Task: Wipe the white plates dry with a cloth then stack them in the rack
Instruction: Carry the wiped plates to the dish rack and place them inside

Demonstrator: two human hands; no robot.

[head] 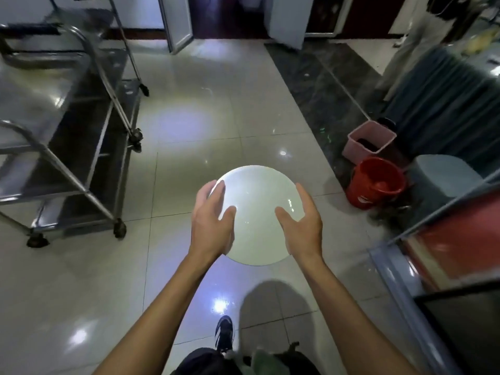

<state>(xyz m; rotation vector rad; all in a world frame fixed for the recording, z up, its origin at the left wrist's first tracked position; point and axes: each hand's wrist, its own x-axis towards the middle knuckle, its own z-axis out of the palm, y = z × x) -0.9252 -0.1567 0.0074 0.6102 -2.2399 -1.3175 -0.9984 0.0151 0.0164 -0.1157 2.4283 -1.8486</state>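
Observation:
I hold one round white plate [257, 212] flat in front of me, above the tiled floor. My left hand [212, 220] grips its left rim, thumb on the top face and fingers curled under. My right hand [301, 223] grips the right rim the same way, thumb lying on the plate's face. A greenish cloth [266, 361] lies on my lap at the bottom edge of the view. No plate rack is in view.
A steel trolley [62, 147] on castors stands at the left. At the right are a pink basket [369, 143], a red bucket [376, 182], a grey bin [443, 174] and a counter edge [392, 269]. My shoe [224, 332] shows below.

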